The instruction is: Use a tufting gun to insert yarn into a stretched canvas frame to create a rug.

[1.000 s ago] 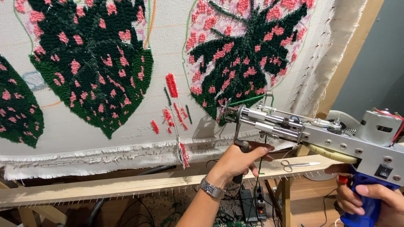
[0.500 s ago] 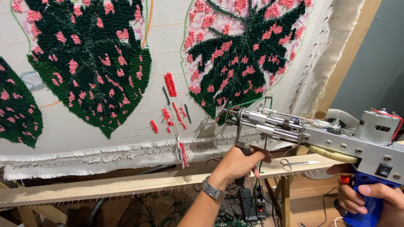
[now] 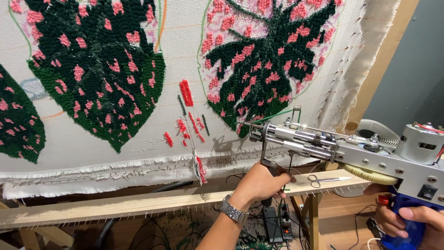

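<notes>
Both hands clasp the tufting gun (image 3: 342, 150), left hand (image 3: 261, 183) on the front handle, right hand (image 3: 407, 220) on the blue rear grip, its long axis pointing left toward the tufted cloth (image 3: 185, 134).

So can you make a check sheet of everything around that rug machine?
Surface: white cloth stretched on a wooden frame, with dark green and pink tufted leaves.
Job's things: tufting gun, its tip at the cloth.
Clutter: scissors on the frame rail.
Hands: left hand grips the front handle; right hand grips the blue rear handle.
Cables: power strip and wires on the floor.
Surroundings: grey wall on the right.
</notes>
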